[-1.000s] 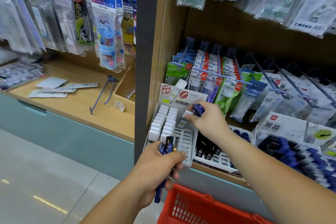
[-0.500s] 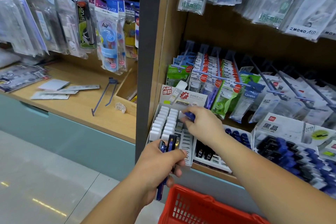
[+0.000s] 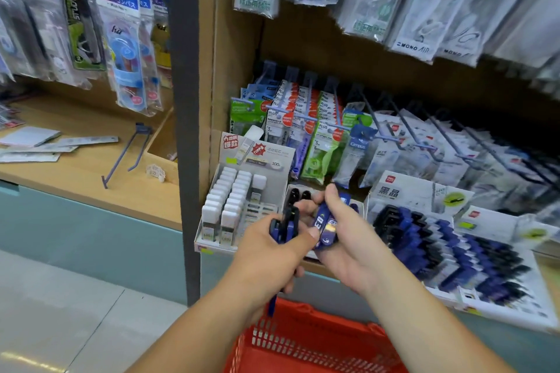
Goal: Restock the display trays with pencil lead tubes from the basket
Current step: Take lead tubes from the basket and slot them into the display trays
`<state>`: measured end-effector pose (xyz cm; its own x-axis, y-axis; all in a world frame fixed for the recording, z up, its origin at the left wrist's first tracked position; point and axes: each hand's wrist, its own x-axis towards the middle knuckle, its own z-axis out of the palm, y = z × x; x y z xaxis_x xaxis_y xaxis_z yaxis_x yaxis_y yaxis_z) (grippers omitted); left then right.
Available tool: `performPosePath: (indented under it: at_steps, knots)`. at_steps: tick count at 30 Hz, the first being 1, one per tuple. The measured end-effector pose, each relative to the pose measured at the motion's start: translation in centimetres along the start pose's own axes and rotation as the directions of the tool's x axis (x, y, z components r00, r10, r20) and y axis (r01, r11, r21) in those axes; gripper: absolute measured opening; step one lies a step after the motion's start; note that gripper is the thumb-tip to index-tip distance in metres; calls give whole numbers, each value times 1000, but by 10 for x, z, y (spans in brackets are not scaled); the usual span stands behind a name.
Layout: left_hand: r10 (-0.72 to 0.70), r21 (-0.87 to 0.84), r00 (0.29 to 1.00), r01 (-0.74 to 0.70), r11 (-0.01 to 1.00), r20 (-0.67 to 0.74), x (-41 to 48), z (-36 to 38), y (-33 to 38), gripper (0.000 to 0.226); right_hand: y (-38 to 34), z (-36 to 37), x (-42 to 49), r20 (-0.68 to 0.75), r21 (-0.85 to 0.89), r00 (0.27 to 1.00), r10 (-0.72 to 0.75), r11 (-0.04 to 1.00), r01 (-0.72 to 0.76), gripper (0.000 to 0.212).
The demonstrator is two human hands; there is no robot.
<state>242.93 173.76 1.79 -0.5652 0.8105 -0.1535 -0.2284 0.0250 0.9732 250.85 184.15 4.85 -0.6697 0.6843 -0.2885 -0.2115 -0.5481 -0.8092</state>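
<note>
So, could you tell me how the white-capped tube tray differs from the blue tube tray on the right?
The white-capped tube tray holds white caps; the blue tube tray holds blue and black ones. The white-capped tube tray shows empty slots; the blue tube tray looks packed. Both have printed card headers.

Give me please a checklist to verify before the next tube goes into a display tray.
1. Left hand grips its bundle of tubes: ok.
2. Right hand holds blue tubes, ready to place: ok.
3. Free slots in the white-capped tray: ok, its right column is mostly bare.
4. Free slots in the middle tray: cannot tell, both hands cover it.
5. Tube labels match the tray: cannot tell, blurred.
6. Red basket sits below the hands to catch a drop: ok.
</note>
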Motion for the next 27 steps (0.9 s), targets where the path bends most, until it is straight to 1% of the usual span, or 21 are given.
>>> performPosePath:
  at_steps: [4,8,11,14,16,18,20,23,25,27]
  knots:
    - [-12,3,1000,12,1000,27,2,14,-4,16,0,-14,-6,48,-79,999,17,997,-14,36]
    - [-55,21,996,53,998,73,5,19,-10,16,1,-30,-9,73,-92,996,57,995,-50,38]
    - [-101,0,990,102,995,97,10,22,-14,21,0,-38,-7,33,-118,998,48,992,-44,44]
    - [-123,-42,988,128,991,90,15,24,-15,23,-6,-46,-6,-21,-101,1000,22,995,-24,49]
    - [-134,-40,988,138,990,76,18,25,-17,22,-9,-51,-5,-52,-108,999,5,994,-11,50]
    - [-141,-49,988,144,988,59,20,26,-18,19,-11,-59,-3,-99,-122,995,-23,992,11,48]
    - [-154,-75,987,157,985,44,23,25,-18,17,-13,-66,0,-159,-177,983,-90,982,62,45]
    - [-163,-95,985,167,981,48,22,20,-16,17,-16,-78,2,-222,-297,958,-182,948,112,31]
    - [-156,-83,986,161,984,61,20,20,-14,17,-17,-82,0,-196,-348,965,-173,933,97,27]
    - [-151,-62,986,155,986,71,18,20,-14,19,-16,-81,-4,-137,-404,981,-136,912,70,28]
